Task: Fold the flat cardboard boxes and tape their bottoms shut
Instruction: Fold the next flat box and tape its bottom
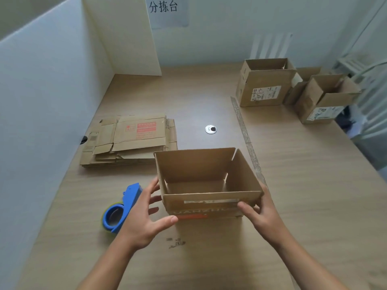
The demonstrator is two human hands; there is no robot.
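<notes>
One open box on wood table, white partitions (left grip spread, right grip round corner).

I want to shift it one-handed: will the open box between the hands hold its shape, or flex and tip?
Probably light: the box is empty, plain cardboard. Its walls may flex somewhat, since the top is open and nothing braces them. Tipping seems unlikely: it looks wider than tall.

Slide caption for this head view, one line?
Left hand and right hand steady an open-topped cardboard box at the table, blue tape dispenser and flat boxes nearby.
</notes>
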